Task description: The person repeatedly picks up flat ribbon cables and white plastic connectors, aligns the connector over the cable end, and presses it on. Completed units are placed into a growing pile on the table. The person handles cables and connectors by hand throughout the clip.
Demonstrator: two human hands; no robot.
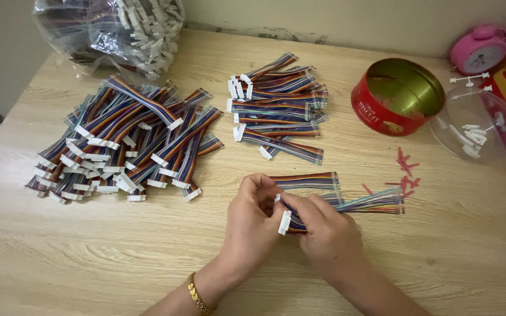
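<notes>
Both hands met at about 6 o'clock on the wooden surface [89,257]. The left hand [253,213] was curled closed, pinching the near end of a rainbow ribbon cable [376,202] at its white connector [285,222]. The right hand [326,228] was clenched over the same cable just beside it, fingers pressing on the wires behind the connector. The cable's loose wire ends fanned out toward 3 o'clock, resting on the surface. A second ribbon cable [306,181] lay just beyond the hands, touching the held one.

At 9 to 10 o'clock sat a large heap of ribbon cables [124,143] with white plugs. At 12 o'clock lay a smaller, neater stack of cables [279,111]. A clear plastic bag of cables [112,32] stood at 11 o'clock. At 1 to 2 o'clock a red round tin [396,96] lay tilted, beside a clear plastic lid [475,126] holding small white pieces. Red plastic scraps [405,169] were scattered near the wire ends. A pink alarm clock [481,50] stood at the far corner.
</notes>
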